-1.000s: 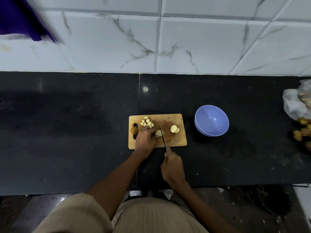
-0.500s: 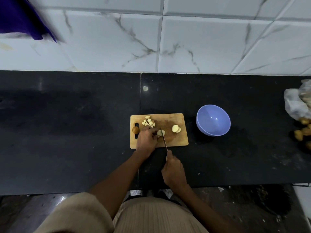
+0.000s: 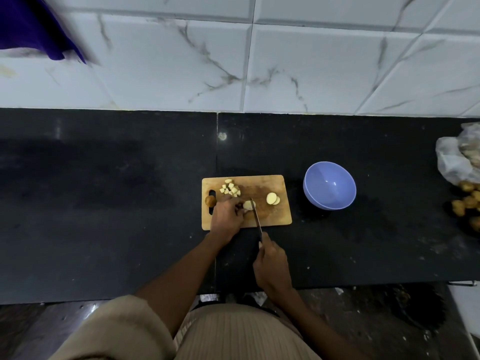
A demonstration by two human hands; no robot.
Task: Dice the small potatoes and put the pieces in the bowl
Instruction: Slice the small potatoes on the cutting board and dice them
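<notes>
I am pinning a potato piece (image 3: 248, 204) on the board (image 3: 281, 216) with my left hand (image 3: 227, 216) while my right hand (image 3: 271, 263), gripping the knife (image 3: 255, 215), is slicing beside my fingertips, needing care, the bowl (image 3: 329, 185) waiting empty.

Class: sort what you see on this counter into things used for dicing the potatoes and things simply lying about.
In use: knife in the right hand; potato piece under the left hand; board; diced pieces; slices; whole potato; bowl; spare potatoes.

Lying about: plastic bag; purple cloth.
</notes>
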